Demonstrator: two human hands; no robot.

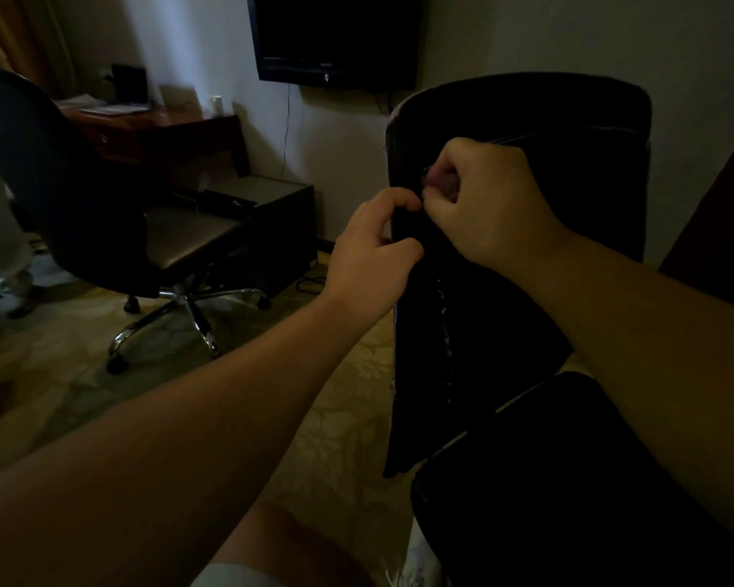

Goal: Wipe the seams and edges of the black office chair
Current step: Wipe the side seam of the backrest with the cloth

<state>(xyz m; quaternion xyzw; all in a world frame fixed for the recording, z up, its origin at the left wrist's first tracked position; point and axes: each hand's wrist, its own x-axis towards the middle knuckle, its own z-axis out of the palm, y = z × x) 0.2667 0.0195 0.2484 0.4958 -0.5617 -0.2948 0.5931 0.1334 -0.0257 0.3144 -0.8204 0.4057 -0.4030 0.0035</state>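
Black and padded, the chair back (pixel 526 133) stood upright at the right of the view, close in front of the person, with its seat (pixel 568 480) dark below it. It looked like a heavy, stiff frame under soft upholstery, so it would likely stay put under light rubbing, and the covering would give a little under pressure. A pale, flaking seam (pixel 443 315) ran down its near edge, probably brittle, so gentle strokes would suit it. The left hand (pixel 373 256) curled round that edge, fingers and thumb gripping it to steady the back. The right hand (pixel 479 201) was closed in a fist against the panel just above, pinching something small at the fingertips; whether that was a cloth could not be told in the dim light.
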